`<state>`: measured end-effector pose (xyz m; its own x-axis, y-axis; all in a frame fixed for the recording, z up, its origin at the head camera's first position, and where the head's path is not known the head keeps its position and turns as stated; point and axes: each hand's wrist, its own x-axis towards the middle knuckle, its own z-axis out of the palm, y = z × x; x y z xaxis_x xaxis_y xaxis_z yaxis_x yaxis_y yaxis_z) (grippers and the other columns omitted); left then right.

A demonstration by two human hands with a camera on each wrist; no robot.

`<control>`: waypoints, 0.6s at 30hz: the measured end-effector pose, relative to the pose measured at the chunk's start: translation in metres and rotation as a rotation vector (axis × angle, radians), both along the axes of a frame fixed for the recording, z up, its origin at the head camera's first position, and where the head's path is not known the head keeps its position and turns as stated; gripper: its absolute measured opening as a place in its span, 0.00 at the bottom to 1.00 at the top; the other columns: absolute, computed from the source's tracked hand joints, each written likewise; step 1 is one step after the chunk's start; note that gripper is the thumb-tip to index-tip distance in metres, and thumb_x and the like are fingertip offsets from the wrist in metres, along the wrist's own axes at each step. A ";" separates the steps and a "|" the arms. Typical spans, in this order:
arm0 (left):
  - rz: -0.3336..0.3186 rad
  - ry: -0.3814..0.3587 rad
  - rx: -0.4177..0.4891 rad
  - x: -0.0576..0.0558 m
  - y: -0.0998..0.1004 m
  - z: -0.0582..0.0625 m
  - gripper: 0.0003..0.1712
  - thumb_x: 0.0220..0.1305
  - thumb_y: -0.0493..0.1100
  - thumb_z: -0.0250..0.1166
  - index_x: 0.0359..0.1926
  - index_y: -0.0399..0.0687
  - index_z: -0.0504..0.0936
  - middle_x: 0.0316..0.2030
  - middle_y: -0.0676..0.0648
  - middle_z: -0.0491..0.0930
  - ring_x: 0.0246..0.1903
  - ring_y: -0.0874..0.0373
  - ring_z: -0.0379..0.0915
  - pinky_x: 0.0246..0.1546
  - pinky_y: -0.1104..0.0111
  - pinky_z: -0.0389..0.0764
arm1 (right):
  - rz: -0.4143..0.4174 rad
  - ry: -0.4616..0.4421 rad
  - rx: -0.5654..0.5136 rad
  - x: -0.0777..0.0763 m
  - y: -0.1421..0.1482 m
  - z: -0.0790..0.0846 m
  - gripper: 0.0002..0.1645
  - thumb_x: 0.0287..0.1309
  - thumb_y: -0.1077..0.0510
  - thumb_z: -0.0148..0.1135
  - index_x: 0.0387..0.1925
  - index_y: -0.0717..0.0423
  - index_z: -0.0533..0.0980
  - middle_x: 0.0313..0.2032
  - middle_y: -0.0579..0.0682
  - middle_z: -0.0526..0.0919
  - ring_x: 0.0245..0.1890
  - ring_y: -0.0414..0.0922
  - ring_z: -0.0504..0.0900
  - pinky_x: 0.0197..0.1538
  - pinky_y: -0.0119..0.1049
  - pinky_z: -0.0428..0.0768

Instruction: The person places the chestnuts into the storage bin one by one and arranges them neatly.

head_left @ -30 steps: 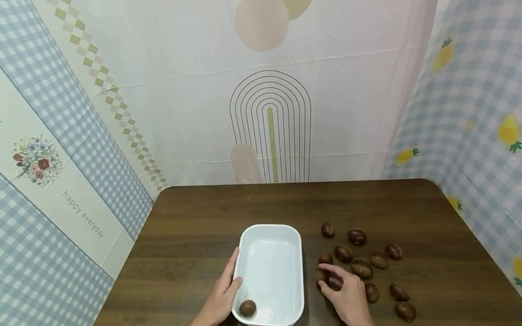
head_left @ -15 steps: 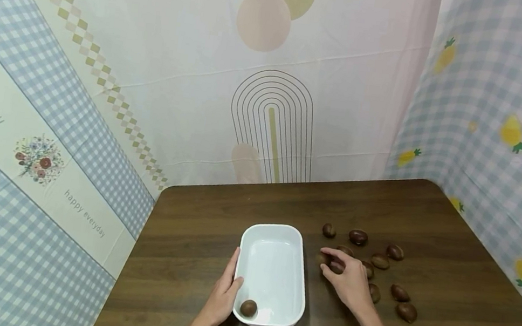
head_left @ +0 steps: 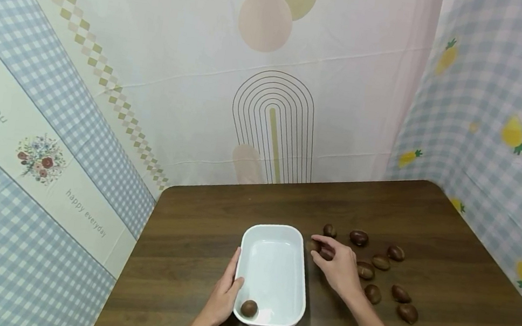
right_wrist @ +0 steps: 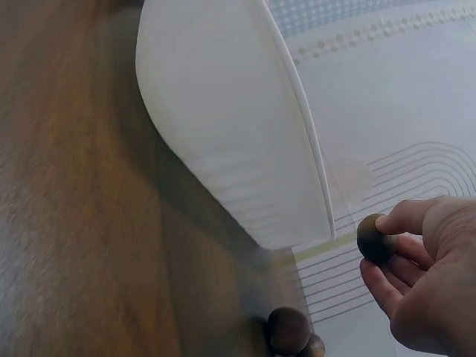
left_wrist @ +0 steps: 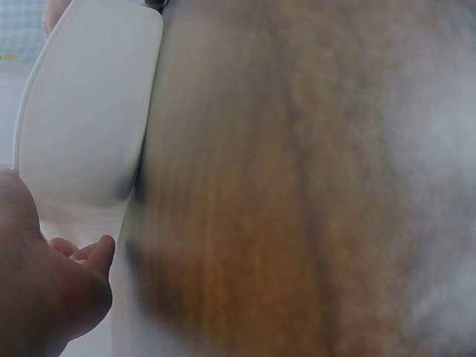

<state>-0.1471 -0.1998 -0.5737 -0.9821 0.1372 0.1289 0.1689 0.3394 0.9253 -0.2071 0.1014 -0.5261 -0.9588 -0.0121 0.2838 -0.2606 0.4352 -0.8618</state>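
Observation:
A white rectangular baking dish [head_left: 272, 273] stands on the table, with one brown chestnut [head_left: 249, 308] in its near left corner. My left hand [head_left: 223, 294] grips the dish's left side, thumb over the rim and fingers along the outer wall. Just right of the dish, my right hand [head_left: 338, 265] pinches a chestnut [right_wrist: 374, 239] between thumb and fingertips, close to the dish's rim. The right wrist view shows this chestnut in front of the dish's outer wall [right_wrist: 223, 111]. Several more chestnuts [head_left: 381, 262] lie scattered to the right, some partly hidden behind my right hand.
The dark wooden table [head_left: 199, 231] ends at a white patterned cloth [head_left: 191, 94] behind it. Blue checked cloth [head_left: 483, 103] hangs along the right side. The farthest chestnuts [head_left: 359, 237] lie toward the back, and two [head_left: 404, 303] sit nearer the right.
My right hand has moved up and to the left, toward the dish's right rim, carrying the pinched chestnut. My left hand and the dish have stayed in place.

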 end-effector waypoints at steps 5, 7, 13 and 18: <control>-0.003 0.007 0.002 0.000 0.000 -0.001 0.41 0.79 0.31 0.51 0.87 0.50 0.49 0.84 0.44 0.51 0.80 0.47 0.47 0.71 0.80 0.49 | 0.022 -0.011 -0.019 -0.004 -0.011 0.002 0.21 0.60 0.68 0.75 0.56 0.60 0.86 0.53 0.60 0.88 0.53 0.58 0.88 0.55 0.49 0.85; -0.004 0.009 0.003 0.000 -0.001 -0.002 0.41 0.79 0.31 0.51 0.87 0.51 0.49 0.84 0.44 0.51 0.80 0.46 0.47 0.71 0.80 0.49 | 0.033 -0.017 -0.030 -0.004 -0.016 0.003 0.21 0.60 0.68 0.75 0.56 0.60 0.86 0.54 0.59 0.88 0.53 0.57 0.88 0.56 0.48 0.85; -0.003 0.014 -0.005 0.000 -0.001 -0.002 0.41 0.80 0.32 0.51 0.87 0.51 0.49 0.83 0.44 0.52 0.80 0.46 0.47 0.71 0.80 0.49 | 0.068 0.006 -0.054 -0.006 -0.031 0.002 0.21 0.60 0.71 0.74 0.56 0.62 0.86 0.53 0.60 0.89 0.53 0.58 0.88 0.56 0.47 0.85; -0.002 0.002 -0.007 0.000 -0.001 -0.001 0.41 0.80 0.32 0.51 0.87 0.50 0.48 0.84 0.45 0.51 0.80 0.48 0.47 0.71 0.80 0.49 | 0.100 -0.002 -0.060 -0.005 -0.044 0.001 0.22 0.59 0.72 0.74 0.55 0.63 0.86 0.53 0.59 0.89 0.53 0.58 0.89 0.56 0.47 0.85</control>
